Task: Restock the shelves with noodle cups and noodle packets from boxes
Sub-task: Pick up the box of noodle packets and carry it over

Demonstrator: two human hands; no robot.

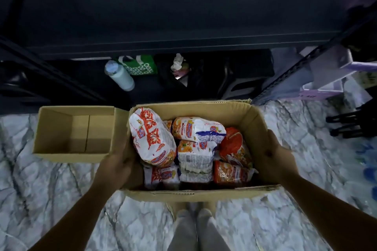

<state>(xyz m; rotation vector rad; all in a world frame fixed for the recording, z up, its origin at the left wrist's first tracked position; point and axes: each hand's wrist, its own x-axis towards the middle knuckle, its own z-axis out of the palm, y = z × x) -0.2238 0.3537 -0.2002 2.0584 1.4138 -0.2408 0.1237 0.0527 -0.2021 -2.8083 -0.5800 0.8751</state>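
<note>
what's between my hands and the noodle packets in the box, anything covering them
Nothing covers the noodle packets: the box is open on top and they lie exposed. The left hand and right hand rest on the outsides of its side walls, so only those cardboard walls stand between; from above nothing visible blocks.

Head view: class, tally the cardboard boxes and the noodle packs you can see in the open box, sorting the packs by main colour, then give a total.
Cardboard boxes: 2
Mainly white noodle packs: 4
Mainly orange-red noodle packs: 2
Total: 8; packs underneath may be hidden.
</note>
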